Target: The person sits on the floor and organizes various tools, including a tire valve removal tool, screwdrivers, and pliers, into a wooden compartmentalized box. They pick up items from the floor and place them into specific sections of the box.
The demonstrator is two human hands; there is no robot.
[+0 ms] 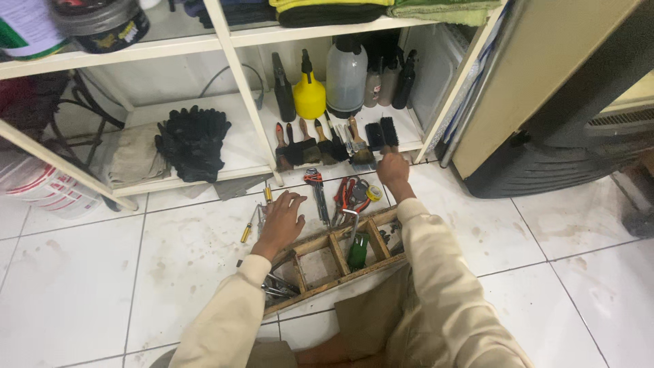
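White floor tiles (170, 266) carry a wooden compartment tray (338, 255). Left hand (281, 219) rests open at its far-left corner; right hand (394, 172) grips a black brush (388, 131) at the shelf's (238, 153) front edge.

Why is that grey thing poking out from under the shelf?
A crumpled grey cloth hangs off the low shelf's edge onto the floor, unlike the brushes lined up neatly. The white tiles also look smudged with dirt.

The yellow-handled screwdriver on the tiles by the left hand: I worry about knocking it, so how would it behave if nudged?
The yellow-handled screwdriver lies flat on smooth glossy tile, so it would probably slide easily. Its rounded handle suggests it may roll some. It looks stiff, slim and fairly light, so the left hand beside it could likely lift it easily.
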